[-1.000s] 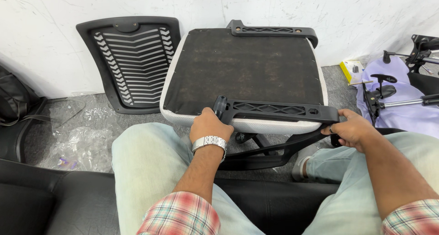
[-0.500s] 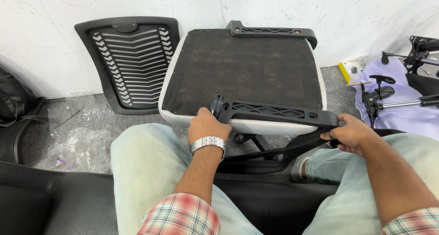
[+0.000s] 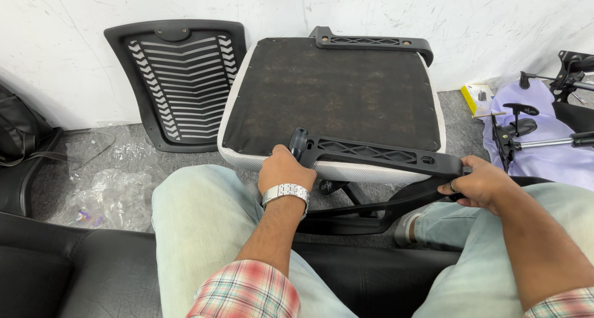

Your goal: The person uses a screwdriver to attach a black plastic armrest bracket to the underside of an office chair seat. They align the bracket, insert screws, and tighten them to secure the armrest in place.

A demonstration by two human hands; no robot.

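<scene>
Since a second ago the armrest (image 3: 377,154), at frame centre against the seat (image 3: 334,95) edge, shifted slightly left, left hand (image 3: 283,169) and right hand (image 3: 476,185) still closed around its ends.

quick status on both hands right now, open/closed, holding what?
Left hand: closed on the near end of the black armrest lying along the seat base.
Right hand: closed on the armrest's other end.
</scene>
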